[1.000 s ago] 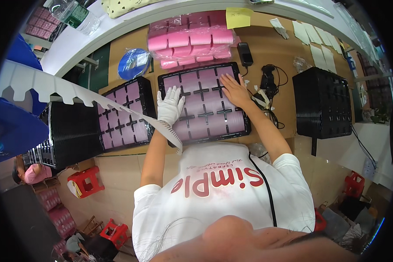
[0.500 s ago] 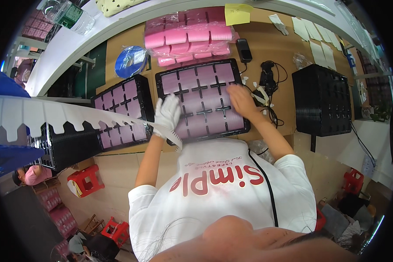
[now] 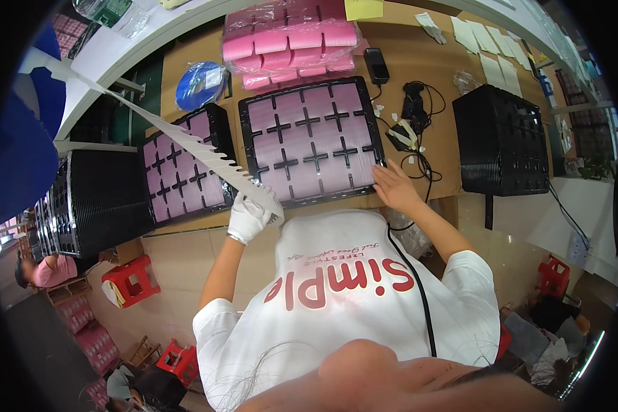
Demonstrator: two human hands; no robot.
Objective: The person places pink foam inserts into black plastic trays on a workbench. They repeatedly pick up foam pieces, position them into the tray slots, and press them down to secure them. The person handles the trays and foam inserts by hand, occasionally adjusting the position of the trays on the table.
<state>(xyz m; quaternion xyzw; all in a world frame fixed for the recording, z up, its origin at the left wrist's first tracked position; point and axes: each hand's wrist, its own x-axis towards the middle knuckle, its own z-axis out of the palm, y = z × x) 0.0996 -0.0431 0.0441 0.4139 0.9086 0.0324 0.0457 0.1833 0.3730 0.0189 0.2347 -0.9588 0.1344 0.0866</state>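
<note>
In front of me a black tray (image 3: 314, 196) holds pale pink sheets in compartments with cross-shaped dividers. My left hand (image 3: 248, 218), in a white glove, is closed around a white notched strip (image 3: 192, 145) at the tray's near left corner. The strip runs up to the far left beside a large blue disc-like shape (image 3: 24, 147), and its near end curls past my fingers. My bare right hand (image 3: 396, 187) rests with fingers stretched out at the tray's right edge, close to the near corner. A second filled black tray (image 3: 221, 130) lies tilted on the left.
Black tray stacks stand at the left (image 3: 110, 199) and right (image 3: 505, 141). Pink wrapped packs (image 3: 288, 44) and a blue roll (image 3: 200, 86) sit behind the trays. A black device (image 3: 376, 65), tangled cables (image 3: 419, 110) and white gloves (image 3: 491, 44) lie to the right.
My left hand has drawn back toward me with the strip, which now slants steeply up to the left. My right hand has slid nearer along the tray's right edge.
</note>
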